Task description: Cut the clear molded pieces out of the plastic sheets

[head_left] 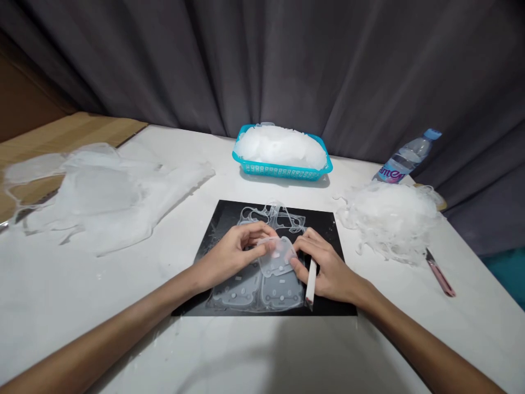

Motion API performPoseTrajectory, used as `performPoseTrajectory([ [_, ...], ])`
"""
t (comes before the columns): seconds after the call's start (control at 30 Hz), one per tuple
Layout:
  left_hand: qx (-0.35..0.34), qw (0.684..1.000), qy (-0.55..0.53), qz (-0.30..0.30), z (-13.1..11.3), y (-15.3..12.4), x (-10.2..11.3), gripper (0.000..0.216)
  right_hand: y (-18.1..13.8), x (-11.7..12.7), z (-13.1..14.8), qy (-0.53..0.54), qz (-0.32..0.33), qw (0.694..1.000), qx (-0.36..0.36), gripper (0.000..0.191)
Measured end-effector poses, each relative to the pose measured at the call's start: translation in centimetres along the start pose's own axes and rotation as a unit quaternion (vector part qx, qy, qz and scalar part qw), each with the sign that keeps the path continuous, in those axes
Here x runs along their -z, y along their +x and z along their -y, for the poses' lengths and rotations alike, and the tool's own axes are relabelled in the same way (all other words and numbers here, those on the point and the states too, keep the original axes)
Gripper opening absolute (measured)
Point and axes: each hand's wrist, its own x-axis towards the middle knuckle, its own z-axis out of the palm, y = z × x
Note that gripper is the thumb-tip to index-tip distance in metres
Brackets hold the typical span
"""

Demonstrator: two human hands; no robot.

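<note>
My left hand (250, 246) pinches a small translucent moulded sheet piece (273, 265) between thumb and fingers. On the other side of that piece, the fingertips of my right hand (322, 262) touch its edge. A slim white stick-like handle (311, 284) with a reddish end is tucked in my right hand; its other end is hidden. Below both hands a larger translucent moulded sheet (235, 293), with rounded panels and small bumps, lies on a black mat (334, 232). Thin cut-out strips (291, 220) curl at its far side.
A blue basket (283, 173) heaped with translucent pieces stands at the back. Translucent sheets (106, 191) lie to the left, near cardboard (88, 128). On the right are a tangled heap of trimmings (397, 219), a tilted-looking water bottle (406, 158) and a pink-handled knife (441, 277).
</note>
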Motion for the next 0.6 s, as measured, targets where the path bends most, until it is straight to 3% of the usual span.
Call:
performPoseTrajectory([
  [0.27, 0.001, 0.999, 0.04, 0.012, -0.07, 0.02, 0.01, 0.021, -0.12, -0.62, 0.15, -0.098, 0.011, 0.994, 0.047, 0.017],
  [0.6, 0.005, 0.999, 0.039, -0.015, -0.23, -0.11, -0.3, 0.031, -0.08, -0.58, 0.11, -0.083, 0.015, 0.996, 0.034, 0.019],
])
